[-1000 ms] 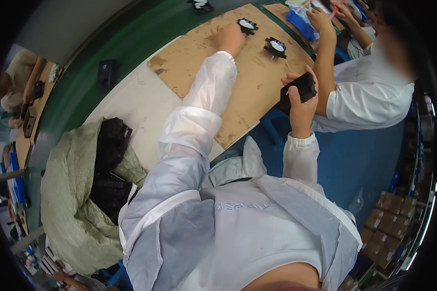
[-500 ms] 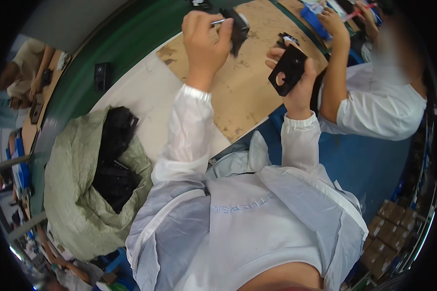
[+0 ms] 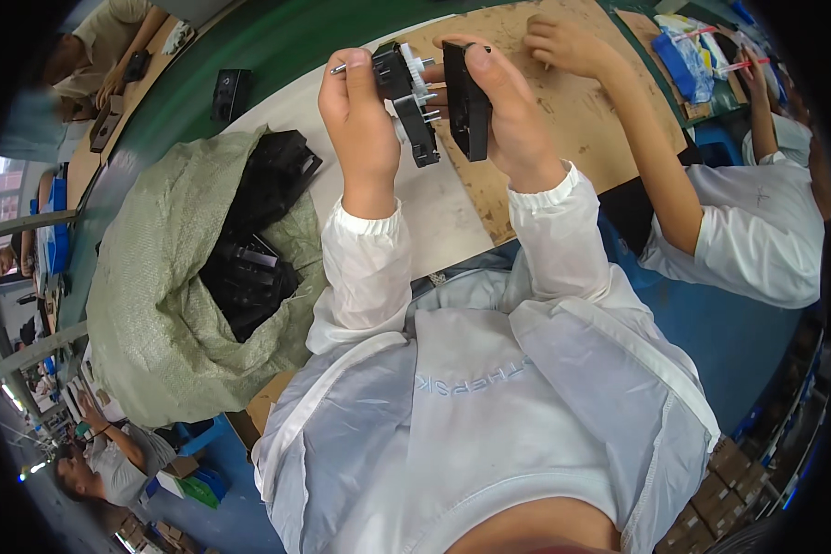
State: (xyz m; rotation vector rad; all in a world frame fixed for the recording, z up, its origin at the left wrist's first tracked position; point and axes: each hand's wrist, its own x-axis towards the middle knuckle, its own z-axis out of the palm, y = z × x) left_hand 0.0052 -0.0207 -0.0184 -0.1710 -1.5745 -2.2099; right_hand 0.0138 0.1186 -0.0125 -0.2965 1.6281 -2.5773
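Observation:
My left hand (image 3: 362, 138) is closed round a black plastic gear assembly (image 3: 399, 76) with white gears and thin metal pins that stick out to the right. A metal shaft end (image 3: 339, 68) pokes out on the left past my thumb. In my right hand (image 3: 519, 120) is a black plastic cover (image 3: 463, 102), gripped upright with the thumb over its top edge and turned edge-on. The pins face the cover's left side across a narrow gap. Some right fingers reach behind the cover toward the gears; whether they touch them I cannot tell.
A green woven sack (image 3: 162, 268) full of black plastic parts (image 3: 254, 272) stands at the left. A black housing (image 3: 232, 94) lies on the green table. A co-worker's hand (image 3: 563, 44) rests over the brown board (image 3: 591, 120); blue bags (image 3: 681, 65) lie at the far right.
Both hands have come close together. The cover has turned from showing its round hole to edge-on, and the gear assembly now shows its gears and pins. A co-worker's hand has moved over the board.

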